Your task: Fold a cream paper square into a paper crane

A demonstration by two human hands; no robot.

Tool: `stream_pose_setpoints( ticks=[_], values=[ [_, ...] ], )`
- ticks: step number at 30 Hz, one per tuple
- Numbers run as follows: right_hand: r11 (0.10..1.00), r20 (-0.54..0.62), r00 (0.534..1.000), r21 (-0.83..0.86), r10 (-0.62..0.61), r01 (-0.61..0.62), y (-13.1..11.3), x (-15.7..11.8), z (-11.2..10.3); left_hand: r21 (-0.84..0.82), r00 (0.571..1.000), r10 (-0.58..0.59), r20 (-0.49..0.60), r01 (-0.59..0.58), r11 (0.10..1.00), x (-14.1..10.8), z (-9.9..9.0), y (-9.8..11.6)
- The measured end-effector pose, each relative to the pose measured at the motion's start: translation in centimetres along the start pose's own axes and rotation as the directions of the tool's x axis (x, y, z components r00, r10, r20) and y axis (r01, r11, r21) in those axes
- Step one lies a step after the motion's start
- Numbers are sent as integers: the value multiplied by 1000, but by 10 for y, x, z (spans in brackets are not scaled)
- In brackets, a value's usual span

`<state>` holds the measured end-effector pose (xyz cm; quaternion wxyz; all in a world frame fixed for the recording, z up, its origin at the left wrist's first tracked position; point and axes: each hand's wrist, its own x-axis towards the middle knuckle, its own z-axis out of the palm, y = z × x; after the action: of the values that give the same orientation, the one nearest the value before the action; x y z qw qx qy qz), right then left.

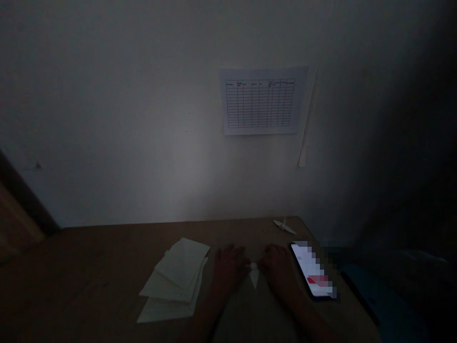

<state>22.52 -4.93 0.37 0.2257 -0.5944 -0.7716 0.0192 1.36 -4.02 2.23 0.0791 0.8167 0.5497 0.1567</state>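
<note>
A small white piece of folded paper [254, 278] lies between my hands on the table, its narrow point toward me. My left hand [230, 264] pinches its upper left edge with curled fingers. From the other side, my right hand [276, 262] grips the upper right edge. The fingertips partly cover the top of the folded paper, and the dim light hides fine creases. Left of my left hand lies a loose stack of white paper sheets [178, 271]. A folded paper crane [284, 226] rests beyond my right hand.
A phone with a lit screen [310, 269] lies right of my right hand, near the right edge of the brown table [89, 276]. A wall [143, 119] stands behind, carrying a printed table sheet [262, 102]. Something blue [385, 300] is at the lower right.
</note>
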Motion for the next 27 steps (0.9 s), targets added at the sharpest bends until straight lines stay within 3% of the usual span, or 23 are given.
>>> stream_pose_setpoints(
  ticks=[6,19,27],
  values=[
    [1000,-9,1000,-6,17,-17,-1,-2,-2,14,998,-61,-17,61,998,-2,-2,4],
    [999,-5,999,28,33,-33,6,-4,12,36,985,-149,-88,152,988,-2,16,-6],
    [991,-14,1000,132,-24,26,9,-5,22,-72,1000,-8,-22,6,997,1,21,-7]
  ],
)
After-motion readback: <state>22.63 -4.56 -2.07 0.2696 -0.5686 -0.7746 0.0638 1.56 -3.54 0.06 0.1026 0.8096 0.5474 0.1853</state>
